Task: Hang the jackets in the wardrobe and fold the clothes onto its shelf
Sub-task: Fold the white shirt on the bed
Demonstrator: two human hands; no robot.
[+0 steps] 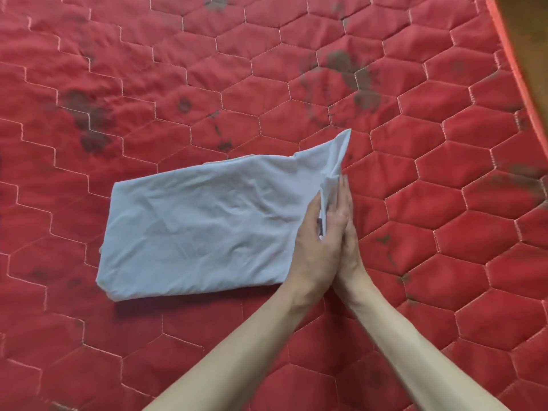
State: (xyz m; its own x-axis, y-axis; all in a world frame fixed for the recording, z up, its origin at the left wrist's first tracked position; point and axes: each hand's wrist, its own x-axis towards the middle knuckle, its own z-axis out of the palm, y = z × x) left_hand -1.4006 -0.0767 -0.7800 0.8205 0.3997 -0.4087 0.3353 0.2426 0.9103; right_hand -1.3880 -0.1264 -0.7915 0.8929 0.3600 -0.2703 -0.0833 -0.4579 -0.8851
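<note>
where the red quilted mattress (415, 203) fills the view, a folded white cloth (201, 223) lies flat near its middle. at the cloth's right end, the left hand (318, 247) and right hand (348, 232) press together with straight fingers, a raised flap of the cloth sandwiched between them.

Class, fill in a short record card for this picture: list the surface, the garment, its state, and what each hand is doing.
surface: red quilted mattress with hexagon stitching and dark stains
garment: pale white cloth, lying flat on the mattress
state: folded into a rough rectangle, right end lifted up
left hand: fingers straight, pressed against the lifted right end
right hand: fingers straight, pressed against the same end from the other side
wardrobe: not in view
</note>
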